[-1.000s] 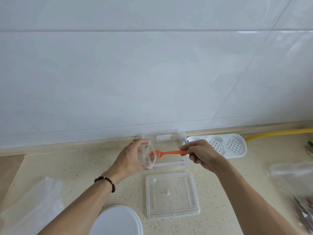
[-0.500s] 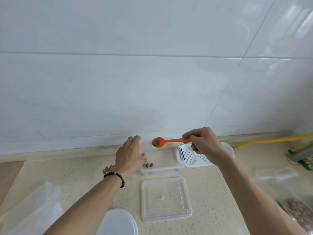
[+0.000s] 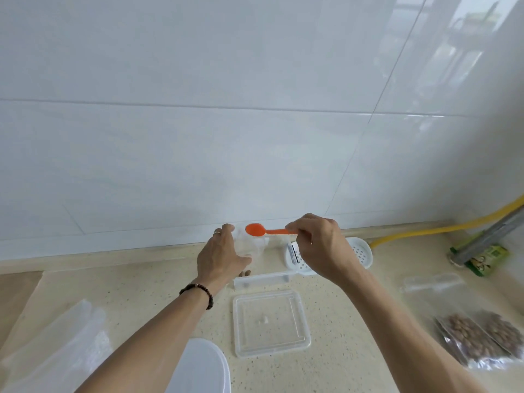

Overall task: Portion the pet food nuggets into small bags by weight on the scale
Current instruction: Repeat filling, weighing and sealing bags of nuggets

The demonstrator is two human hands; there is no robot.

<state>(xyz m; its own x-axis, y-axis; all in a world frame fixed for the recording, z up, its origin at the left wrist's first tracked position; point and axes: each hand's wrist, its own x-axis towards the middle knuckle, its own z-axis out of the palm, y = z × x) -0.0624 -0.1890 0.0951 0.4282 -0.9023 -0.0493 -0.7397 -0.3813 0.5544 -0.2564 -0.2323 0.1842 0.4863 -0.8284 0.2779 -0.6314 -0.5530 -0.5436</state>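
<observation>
**Orange spoon held level over the clear bag**

The orange spoon (image 3: 256,230) lies with its long axis left to right, bowl to the left, above the mouth of a thin clear bag (image 3: 251,245). The right hand (image 3: 320,248) pinches its handle end; the left hand (image 3: 219,258) curls round the bag. Both are above a clear, square-edged tub (image 3: 262,280) at the back of the speckled bench (image 3: 354,321), near the tiled wall. A few brown nuggets (image 3: 247,273) show by the tub's left end. Its flat clear lid (image 3: 269,321) lies nearer, with bare bench on both sides. Filled bags (image 3: 479,336) lie far right.
</observation>
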